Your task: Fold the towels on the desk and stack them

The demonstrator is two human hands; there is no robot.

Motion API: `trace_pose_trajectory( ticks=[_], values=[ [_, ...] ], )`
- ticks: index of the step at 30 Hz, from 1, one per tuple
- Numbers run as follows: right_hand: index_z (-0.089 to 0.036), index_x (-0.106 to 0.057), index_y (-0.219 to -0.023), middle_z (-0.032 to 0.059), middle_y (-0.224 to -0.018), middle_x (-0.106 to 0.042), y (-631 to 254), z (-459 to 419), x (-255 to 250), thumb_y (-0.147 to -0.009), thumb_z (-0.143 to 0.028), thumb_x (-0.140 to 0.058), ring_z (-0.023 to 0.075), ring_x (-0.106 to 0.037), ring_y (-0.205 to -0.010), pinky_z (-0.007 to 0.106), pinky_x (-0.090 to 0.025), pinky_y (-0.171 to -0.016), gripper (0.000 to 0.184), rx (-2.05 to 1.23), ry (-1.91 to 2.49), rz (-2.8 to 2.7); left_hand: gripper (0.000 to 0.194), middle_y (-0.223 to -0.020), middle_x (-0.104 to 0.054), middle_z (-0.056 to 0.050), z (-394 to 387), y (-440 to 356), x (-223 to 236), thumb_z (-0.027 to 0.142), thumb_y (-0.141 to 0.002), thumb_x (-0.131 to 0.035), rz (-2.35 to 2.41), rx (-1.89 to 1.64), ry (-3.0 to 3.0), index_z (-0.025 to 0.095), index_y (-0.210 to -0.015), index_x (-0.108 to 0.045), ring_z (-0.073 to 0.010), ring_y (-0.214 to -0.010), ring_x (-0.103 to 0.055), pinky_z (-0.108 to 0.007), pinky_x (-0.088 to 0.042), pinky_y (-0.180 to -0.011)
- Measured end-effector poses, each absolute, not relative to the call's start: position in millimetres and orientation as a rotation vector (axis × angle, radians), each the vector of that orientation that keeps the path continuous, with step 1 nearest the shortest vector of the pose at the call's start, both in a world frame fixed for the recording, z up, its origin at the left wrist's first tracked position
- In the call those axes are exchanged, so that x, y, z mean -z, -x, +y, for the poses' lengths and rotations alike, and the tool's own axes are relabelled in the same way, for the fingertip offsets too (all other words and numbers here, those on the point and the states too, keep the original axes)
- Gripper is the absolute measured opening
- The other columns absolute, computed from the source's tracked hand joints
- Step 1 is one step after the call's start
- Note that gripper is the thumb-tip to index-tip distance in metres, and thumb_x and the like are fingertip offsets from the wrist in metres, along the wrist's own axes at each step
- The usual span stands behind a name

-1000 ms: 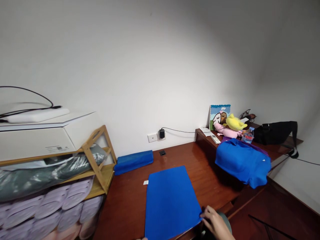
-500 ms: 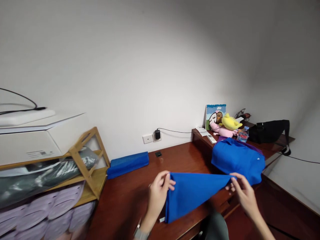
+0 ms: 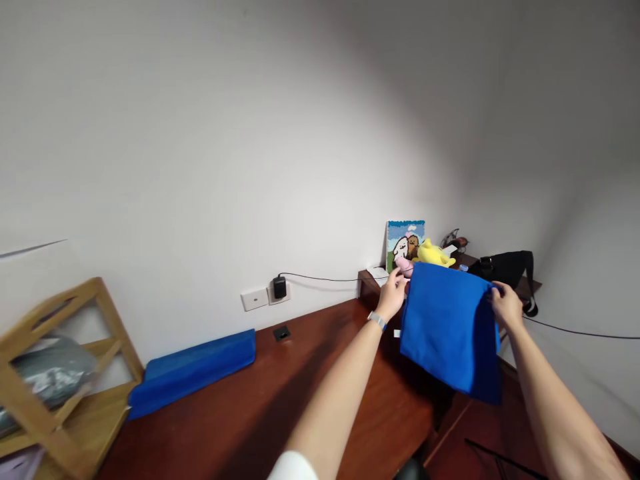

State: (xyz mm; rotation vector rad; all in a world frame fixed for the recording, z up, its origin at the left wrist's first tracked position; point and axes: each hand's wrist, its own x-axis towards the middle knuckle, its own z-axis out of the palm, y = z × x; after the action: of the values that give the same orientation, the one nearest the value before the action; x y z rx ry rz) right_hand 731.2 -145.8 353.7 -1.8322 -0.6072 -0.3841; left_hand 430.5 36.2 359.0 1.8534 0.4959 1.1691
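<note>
A folded blue cloth [image 3: 450,327] hangs in the air over the right end of the wooden desk [image 3: 280,407]. My left hand [image 3: 393,295] pinches its upper left corner and my right hand [image 3: 505,305] pinches its upper right corner, both arms stretched forward. The cloth hides whatever lies on the raised shelf behind it. A second folded blue cloth [image 3: 193,370] lies on the desk against the wall at the left.
Yellow and pink plush toys [image 3: 430,255] and a small picture [image 3: 404,241] stand on the raised shelf, with a black bag [image 3: 507,267] to the right. A wall socket with a plugged charger [image 3: 279,288] is behind the desk. A wooden rack [image 3: 55,373] stands at the left.
The flat cloth was lifted off the desk by both hands and carried up and to the right. The view turned right, so the rack slid towards the left edge.
</note>
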Motion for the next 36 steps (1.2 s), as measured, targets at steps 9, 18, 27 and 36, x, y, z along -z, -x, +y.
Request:
trace_pose_trajectory(
  ticks=[9, 18, 27, 36],
  values=[
    [-0.024, -0.076, -0.097, 0.0138, -0.108, -0.071, -567.9, -136.6, -186.4, -0.096, -0.040, -0.047, 0.0315, -0.068, -0.107, 0.051, -0.055, -0.103, 0.033, 0.443, 1.713, -1.297, 0.030, -0.109, -0.083, -0.012, 25.3, -144.0, -117.0, 0.031, -0.088, -0.051, 1.203, -1.113, -2.094, 0.024, -0.096, -0.078, -0.0297, -0.107, -0.077, -0.055, -0.060, -0.106],
    [-0.030, -0.077, -0.095, 0.0065, -0.095, -0.077, -302.6, -118.7, -54.8, -0.100, -0.026, -0.054, 0.0257, -0.078, -0.092, 0.031, -0.064, -0.085, 0.023, -0.271, 1.368, -1.748, 0.040, -0.123, -0.079, -0.012, 49.1, 99.5, -69.9, 0.030, -0.096, -0.041, 2.035, -0.765, -2.273, 0.022, -0.112, -0.077, -0.0305, -0.115, -0.071, -0.046, -0.055, -0.106],
    [-0.029, -0.074, -0.087, 0.0054, -0.089, -0.077, -281.2, -86.5, -15.6, -0.102, -0.041, -0.052, 0.0237, -0.078, -0.082, 0.026, -0.062, -0.077, 0.029, -0.235, 1.426, -1.600, 0.032, -0.120, -0.075, -0.011, 139.7, 104.1, -87.5, 0.023, -0.099, -0.048, 2.053, -0.407, -2.378, 0.024, -0.116, -0.076, -0.0260, -0.118, -0.067, -0.038, -0.050, -0.103],
    [-0.028, -0.074, -0.083, 0.0077, -0.086, -0.075, -278.7, -77.2, 16.5, -0.104, -0.058, -0.045, 0.0225, -0.075, -0.077, 0.026, -0.061, -0.074, 0.047, -0.234, 1.473, -1.547, 0.028, -0.129, -0.071, -0.009, 182.2, 102.0, -89.1, 0.040, -0.102, -0.062, 2.026, -0.206, -2.269, 0.021, -0.120, -0.070, -0.0258, -0.121, -0.066, -0.049, -0.054, -0.106]
  ],
)
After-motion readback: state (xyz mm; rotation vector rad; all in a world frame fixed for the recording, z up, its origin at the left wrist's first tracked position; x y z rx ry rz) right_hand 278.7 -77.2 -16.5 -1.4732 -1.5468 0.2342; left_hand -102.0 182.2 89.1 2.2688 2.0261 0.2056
